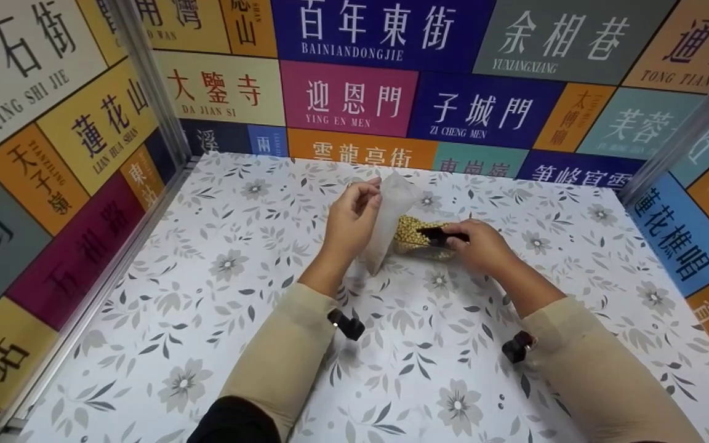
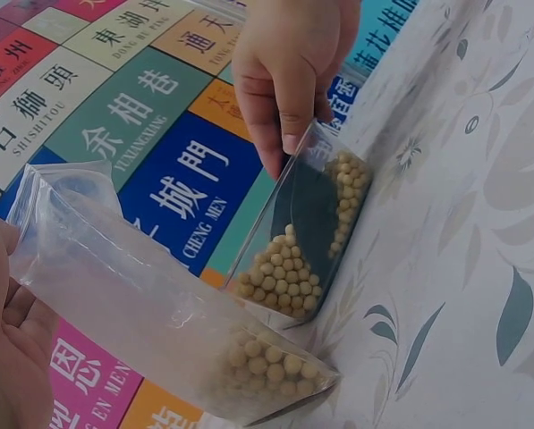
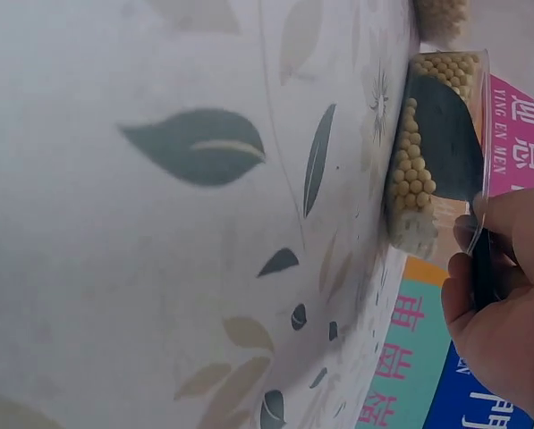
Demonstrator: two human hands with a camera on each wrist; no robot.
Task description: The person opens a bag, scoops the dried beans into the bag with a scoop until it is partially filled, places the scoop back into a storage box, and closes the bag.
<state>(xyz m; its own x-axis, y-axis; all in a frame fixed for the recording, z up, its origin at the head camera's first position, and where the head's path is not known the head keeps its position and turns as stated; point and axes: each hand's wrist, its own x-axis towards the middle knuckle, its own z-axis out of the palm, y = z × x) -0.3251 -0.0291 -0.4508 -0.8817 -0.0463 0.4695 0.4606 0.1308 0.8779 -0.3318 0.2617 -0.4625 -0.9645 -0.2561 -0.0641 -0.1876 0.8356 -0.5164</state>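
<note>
At the rear middle of the table, my left hand [image 1: 351, 218] pinches the upper edge of a translucent plastic bag [image 1: 388, 215]. The bag stands upright, with some soybeans [image 2: 271, 366] at its bottom in the left wrist view. Right beside it is a clear plastic box [image 2: 360, 147] holding more soybeans [image 1: 408, 231]. My right hand [image 1: 484, 246] grips the handle of a black scoop [image 3: 450, 138], whose blade is down inside the box among the beans. Part of the blade is hidden by beans.
A white tabletop [image 1: 231, 344] with a grey flower and leaf print lies under everything. Colourful sign panels [image 1: 348, 98] with Chinese lettering rise behind it and along both sides. A metal post [image 1: 164, 92] stands at the back left corner.
</note>
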